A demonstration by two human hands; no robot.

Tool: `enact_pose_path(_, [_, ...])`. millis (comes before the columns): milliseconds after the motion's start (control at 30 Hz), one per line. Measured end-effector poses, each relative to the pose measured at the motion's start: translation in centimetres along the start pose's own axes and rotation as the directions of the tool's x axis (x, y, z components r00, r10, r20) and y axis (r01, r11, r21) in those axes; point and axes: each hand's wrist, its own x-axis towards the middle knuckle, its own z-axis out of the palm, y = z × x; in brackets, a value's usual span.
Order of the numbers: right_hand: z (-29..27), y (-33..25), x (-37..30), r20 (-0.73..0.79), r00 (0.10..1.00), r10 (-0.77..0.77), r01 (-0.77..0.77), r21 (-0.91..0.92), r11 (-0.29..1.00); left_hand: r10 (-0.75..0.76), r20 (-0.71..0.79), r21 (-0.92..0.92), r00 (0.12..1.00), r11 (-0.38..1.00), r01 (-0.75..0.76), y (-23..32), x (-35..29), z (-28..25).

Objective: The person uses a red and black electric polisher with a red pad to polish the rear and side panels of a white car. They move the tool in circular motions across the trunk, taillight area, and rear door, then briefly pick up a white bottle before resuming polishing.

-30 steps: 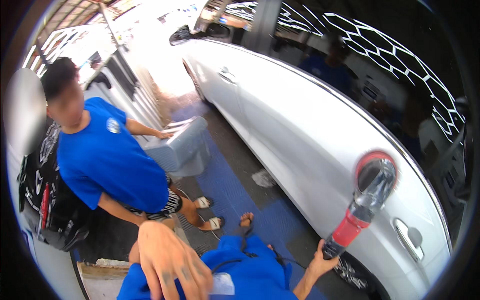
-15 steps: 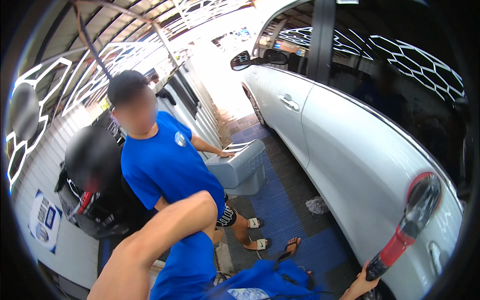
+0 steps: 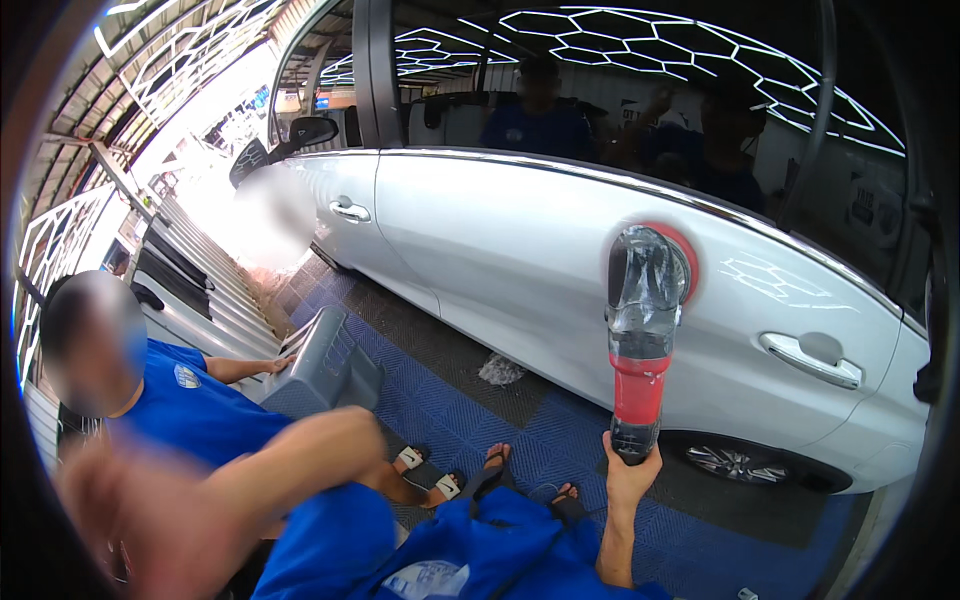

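My right hand [image 3: 630, 475] is wrapped round the rear end of a red and black polisher [image 3: 638, 385]. The polisher's head has clear wrapping over it, and its red-rimmed pad [image 3: 684, 262] is against the rear door [image 3: 520, 250] of a silver car, left of the chrome door handle [image 3: 812, 360]. On the left my arm is bent, the elbow pointing forward. My left hand [image 3: 125, 510] is raised close at the lower left and smeared by motion, so its fingers cannot be made out.
A person in a blue shirt [image 3: 200, 385] stands at the left, one hand on a grey plastic step stool [image 3: 330, 370]. A crumpled grey-white cloth [image 3: 502, 369] lies on the blue and black tiled floor [image 3: 440, 390] beside the car. The rear wheel [image 3: 735, 463] is at the lower right.
The view has swung right, so the car fills more of it and the person and stool sit farther left. My right hand still holds the polisher against the door; my left arm stays bent.
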Motion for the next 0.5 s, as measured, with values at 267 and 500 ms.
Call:
enact_pose_path(267, [3.8,0.8,0.4,0.023,0.999,-0.029,0.030,-0.058,0.998,-0.770,-0.043,0.923,0.636,0.213,0.320,-20.7,-20.4,-11.1])
enact_pose_path(500, [19.0,-0.9,-3.2,0.132,0.991,0.004,0.028,-0.244,0.969,-0.667,-0.198,0.866,0.719,0.225,0.447,-17.4,-17.1,-29.2])
